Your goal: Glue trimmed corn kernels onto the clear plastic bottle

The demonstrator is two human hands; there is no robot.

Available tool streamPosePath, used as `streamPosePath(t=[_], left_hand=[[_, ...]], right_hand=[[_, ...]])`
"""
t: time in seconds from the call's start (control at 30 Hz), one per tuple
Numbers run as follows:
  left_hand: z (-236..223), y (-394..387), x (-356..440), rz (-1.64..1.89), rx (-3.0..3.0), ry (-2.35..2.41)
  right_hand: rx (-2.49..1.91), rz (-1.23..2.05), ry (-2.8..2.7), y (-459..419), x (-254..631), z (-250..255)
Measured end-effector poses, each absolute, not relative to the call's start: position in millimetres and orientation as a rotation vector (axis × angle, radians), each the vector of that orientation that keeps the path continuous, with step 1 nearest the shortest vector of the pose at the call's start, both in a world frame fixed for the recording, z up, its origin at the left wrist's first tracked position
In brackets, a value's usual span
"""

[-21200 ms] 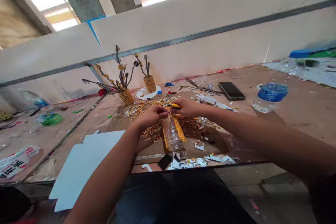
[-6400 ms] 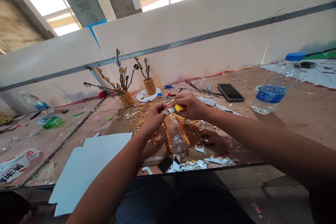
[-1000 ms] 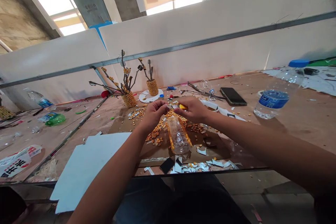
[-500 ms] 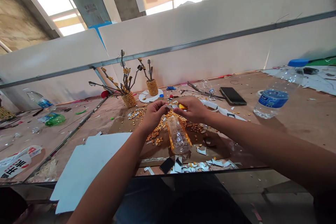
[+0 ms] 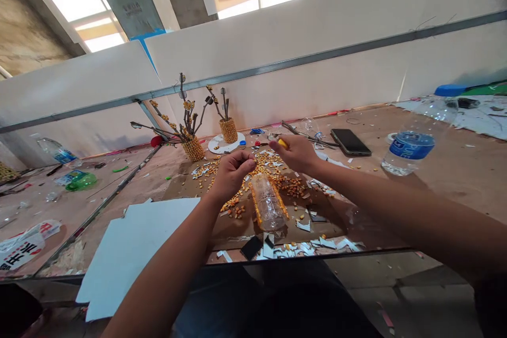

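My left hand is closed in a pinch above the corn kernels, and whatever its fingertips hold is too small to make out. To the right, my right hand wraps round what looks like a yellow utility knife; most of it is hidden by the fingers. Below and between the hands, a clear plastic bottle lies on its side, with rows of kernels stuck along its edges. Loose corn kernels are scattered around it on a brown cardboard sheet.
Two kernel-covered pots with twigs stand at the back. A phone and a water bottle are on the right. White paper scraps line the front edge, and a white board overhangs it at left.
My hands have moved apart. The right hand has shifted up and right with the yellow utility knife, while the left stays pinched in nearly the same place.
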State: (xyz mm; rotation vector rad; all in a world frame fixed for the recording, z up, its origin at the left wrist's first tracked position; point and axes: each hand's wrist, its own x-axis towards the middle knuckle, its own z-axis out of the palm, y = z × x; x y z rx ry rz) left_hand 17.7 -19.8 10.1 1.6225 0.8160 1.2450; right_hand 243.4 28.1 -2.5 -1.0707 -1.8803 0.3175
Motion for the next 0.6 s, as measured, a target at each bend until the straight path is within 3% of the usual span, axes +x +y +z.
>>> streamPosePath(t=[0.3,0.6], left_hand=[[11,-16,20,1.217,1.661,0.946],[6,-19,27,1.21,1.707,1.063]], right_hand=[[-0.683,0.567,-1.95,10,233,2],[-0.739,0.558,-2.035,2,231,7]])
